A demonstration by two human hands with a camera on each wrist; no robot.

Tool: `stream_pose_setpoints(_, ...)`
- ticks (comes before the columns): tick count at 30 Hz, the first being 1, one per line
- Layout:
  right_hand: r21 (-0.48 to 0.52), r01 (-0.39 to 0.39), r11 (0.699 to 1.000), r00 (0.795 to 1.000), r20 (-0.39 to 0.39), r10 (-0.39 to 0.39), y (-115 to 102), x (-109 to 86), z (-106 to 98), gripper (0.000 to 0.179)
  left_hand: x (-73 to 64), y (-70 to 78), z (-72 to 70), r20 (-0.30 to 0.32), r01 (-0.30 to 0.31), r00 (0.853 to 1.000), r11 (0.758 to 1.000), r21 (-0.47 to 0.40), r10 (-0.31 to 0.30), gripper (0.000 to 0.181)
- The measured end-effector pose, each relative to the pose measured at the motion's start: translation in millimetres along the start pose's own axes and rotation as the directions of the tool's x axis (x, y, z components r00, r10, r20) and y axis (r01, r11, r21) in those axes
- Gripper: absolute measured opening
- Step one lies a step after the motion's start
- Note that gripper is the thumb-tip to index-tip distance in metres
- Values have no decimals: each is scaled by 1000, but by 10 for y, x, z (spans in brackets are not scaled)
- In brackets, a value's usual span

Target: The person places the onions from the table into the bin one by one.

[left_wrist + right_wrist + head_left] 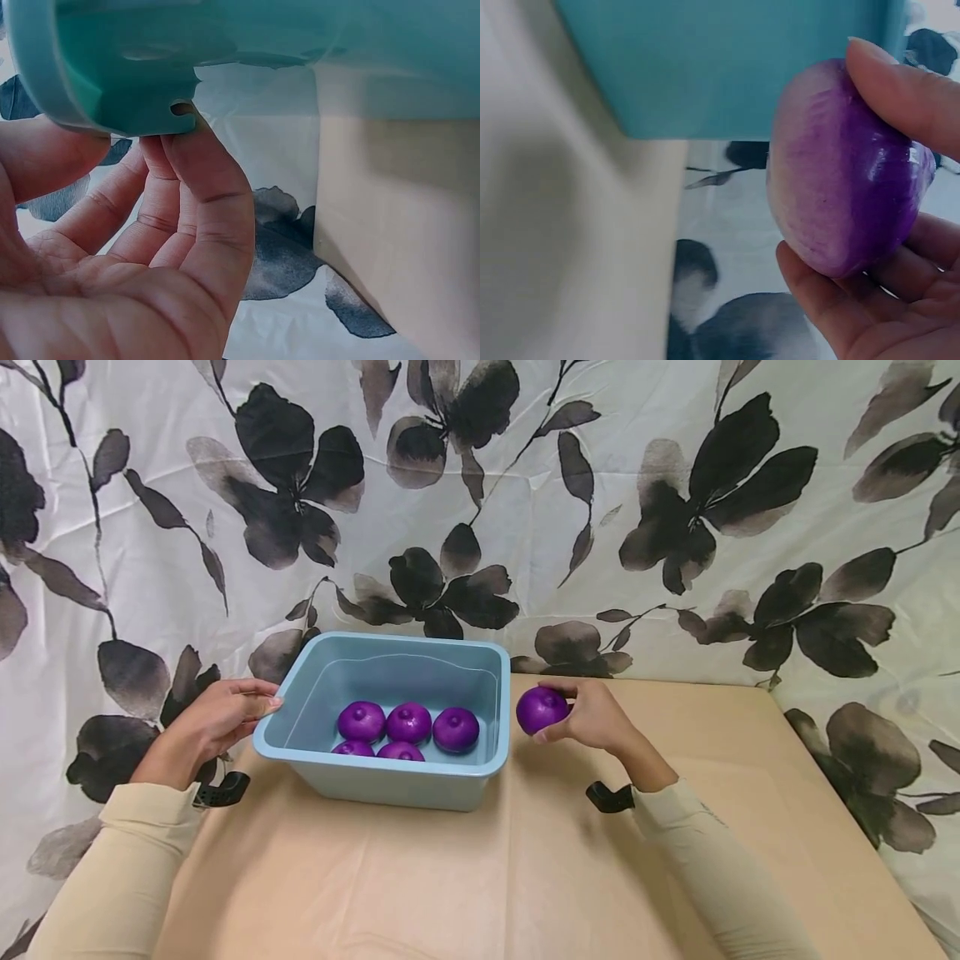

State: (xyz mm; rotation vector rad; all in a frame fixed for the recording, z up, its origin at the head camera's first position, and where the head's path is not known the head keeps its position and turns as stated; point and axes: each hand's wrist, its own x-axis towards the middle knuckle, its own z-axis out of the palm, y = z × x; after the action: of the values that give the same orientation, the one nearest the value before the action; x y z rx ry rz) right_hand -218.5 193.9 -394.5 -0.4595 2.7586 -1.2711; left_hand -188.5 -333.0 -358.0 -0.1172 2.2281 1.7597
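Observation:
A light blue plastic bin stands on the table with several glossy purple onions inside. My left hand pinches the bin's left rim; in the left wrist view the thumb presses the rim's outside and the fingertips meet its lower edge. Just right of the bin, my right hand grips another purple onion between thumb and fingers. In the right wrist view this onion shows a pale side fading to purple, apart from the bin's wall. The front wall hides part of the nearer onions.
A tan sheet covers the table. Behind it hangs a white cloth with dark flower prints, which also runs along the right side. Black straps sit on both wrists.

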Motion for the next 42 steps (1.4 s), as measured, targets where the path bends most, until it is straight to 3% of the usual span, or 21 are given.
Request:
stream_pose_setpoints(10, 59, 36, 998, 997, 62, -40, -283, -210, -292, 81, -107, 8, 60, -6, 8, 1000, 1000, 18, -8, 10)
stream_pose_setpoints(16, 110, 40, 993, 994, 101, -51, -513, -260, -324, 82, -155, -16, 29, -10, 4, 1000, 999, 47, -3, 16)
stream_pose_setpoints(22, 151, 77, 986, 984, 146, -99, -750, -296, -258, 79, -167, -11, 4, -13, 4, 1000, 998, 64, -3, 17)
stream_pose_setpoints(31, 162, 197, 967, 945, 233, -232, -1020, -164, -56, 83, -148, 27, -13, 0, -4, 1000, 997, 78, 4, 29)
stream_pose_setpoints(36, 125, 202, 971, 931, 282, -230, -1113, -49, 77, 82, -131, 34, -10, -8, 3, 1000, 997, 82, -3, 38)
stream_pose_setpoints(42, 94, 195, 976, 920, 326, -215, -1176, 82, 189, 80, -112, 50, -20, -12, 8, 1000, 998, 67, -8, 33)
